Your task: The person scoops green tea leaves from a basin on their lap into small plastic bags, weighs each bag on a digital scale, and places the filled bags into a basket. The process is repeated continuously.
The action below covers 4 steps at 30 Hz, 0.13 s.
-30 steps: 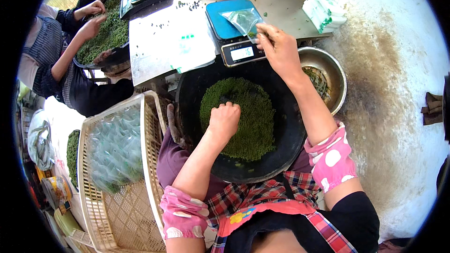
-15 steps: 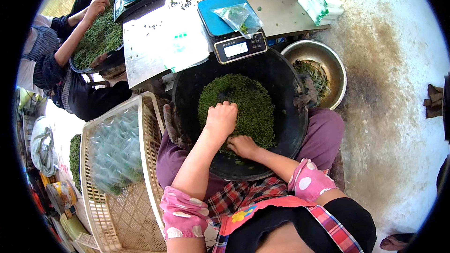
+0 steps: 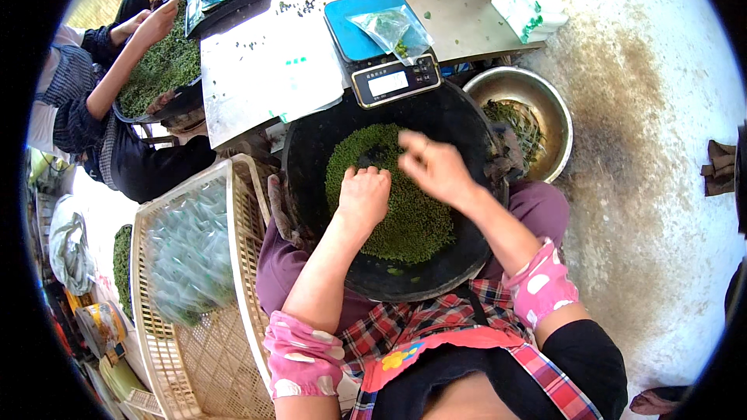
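A wide black basin sits at my lap with a heap of tiny round green berries in it. My left hand is curled closed over the left side of the heap, and whatever its fingers hold is hidden. To its right, my right hand hovers over the upper right of the heap, fingers bent and smeared by motion. Beyond the basin's far rim stands a digital scale with a blue pan. On that pan lies a clear plastic bag with a few green bits inside.
Left of me, a cream plastic crate holds many filled clear bags. A metal bowl with plant scraps stands right of the basin. White bags lie on the table. Far left, another person's hands work over a green heap.
My right hand has lifted from the near edge of the heap and swung up and right, past my left hand. The left hand stays nearly in place.
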Tool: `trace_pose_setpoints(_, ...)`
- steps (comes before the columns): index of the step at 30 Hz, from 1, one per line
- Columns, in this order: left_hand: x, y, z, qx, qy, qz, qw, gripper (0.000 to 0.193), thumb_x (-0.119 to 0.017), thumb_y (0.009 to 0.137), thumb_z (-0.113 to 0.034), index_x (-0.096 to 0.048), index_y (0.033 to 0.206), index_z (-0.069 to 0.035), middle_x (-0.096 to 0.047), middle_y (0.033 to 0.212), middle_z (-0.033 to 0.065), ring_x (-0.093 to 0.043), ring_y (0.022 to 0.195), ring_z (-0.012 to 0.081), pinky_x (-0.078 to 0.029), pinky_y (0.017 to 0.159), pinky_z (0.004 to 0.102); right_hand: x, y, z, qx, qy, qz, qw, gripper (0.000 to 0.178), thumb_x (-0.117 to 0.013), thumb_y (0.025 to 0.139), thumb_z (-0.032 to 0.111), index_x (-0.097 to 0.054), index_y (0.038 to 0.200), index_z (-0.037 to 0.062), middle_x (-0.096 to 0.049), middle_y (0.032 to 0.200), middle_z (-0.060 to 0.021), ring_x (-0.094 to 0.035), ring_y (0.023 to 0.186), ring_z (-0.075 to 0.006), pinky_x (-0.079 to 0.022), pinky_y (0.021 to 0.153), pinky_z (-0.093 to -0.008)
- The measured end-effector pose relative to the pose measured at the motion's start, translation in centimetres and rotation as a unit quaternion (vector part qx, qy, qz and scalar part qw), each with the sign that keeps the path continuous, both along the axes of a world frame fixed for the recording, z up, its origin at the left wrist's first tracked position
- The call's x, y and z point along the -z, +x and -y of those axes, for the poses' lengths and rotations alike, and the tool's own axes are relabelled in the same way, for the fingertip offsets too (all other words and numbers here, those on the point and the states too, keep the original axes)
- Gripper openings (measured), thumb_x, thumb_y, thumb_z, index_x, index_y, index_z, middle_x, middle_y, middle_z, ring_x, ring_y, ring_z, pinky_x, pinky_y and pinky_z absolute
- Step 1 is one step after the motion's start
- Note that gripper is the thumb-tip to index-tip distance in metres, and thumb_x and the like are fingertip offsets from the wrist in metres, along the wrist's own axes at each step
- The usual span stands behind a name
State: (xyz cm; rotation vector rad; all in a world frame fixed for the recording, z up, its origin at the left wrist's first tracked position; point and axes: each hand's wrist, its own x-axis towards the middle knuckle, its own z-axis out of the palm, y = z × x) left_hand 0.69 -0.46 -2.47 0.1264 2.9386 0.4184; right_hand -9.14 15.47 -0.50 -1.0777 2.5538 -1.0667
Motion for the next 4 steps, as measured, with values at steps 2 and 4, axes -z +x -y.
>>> trace_pose_setpoints(2, -0.2, 0.0, 0.1, -0.002, -0.009, 0.024, 1.000, 0.018, -0.064, 0.081, -0.012, -0.061, 0.098, -0.005, -0.066, 0.095, 0.0139, -0.067, 0.093, 0.0316, -0.049, 0.088, 0.0431, -5.2, -2.9, 2.8, 0.059, -0.055, -0.003, 0.997, 0.046, -0.064, 0.090, 0.023, -0.052, 0.131, 0.0059, -0.071, 0.087, -0.0157, -0.069, 0.076, -0.0339, -0.055, 0.070, -0.0411)
trace_pose_setpoints(4, -0.3, -0.3, -0.1, -0.005, -0.013, 0.045, 0.999, 0.020, -0.065, 0.081, -0.014, -0.061, 0.099, -0.005, -0.066, 0.095, 0.0142, -0.067, 0.093, 0.0320, -0.048, 0.091, 0.0425, -7.0, -6.2, 5.1, 0.073, -0.042, -0.075, 0.994, 0.056, -0.066, 0.090, 0.025, -0.044, 0.139, 0.0106, -0.072, 0.083, -0.0135, -0.071, 0.073, -0.0269, -0.055, 0.068, -0.0421)
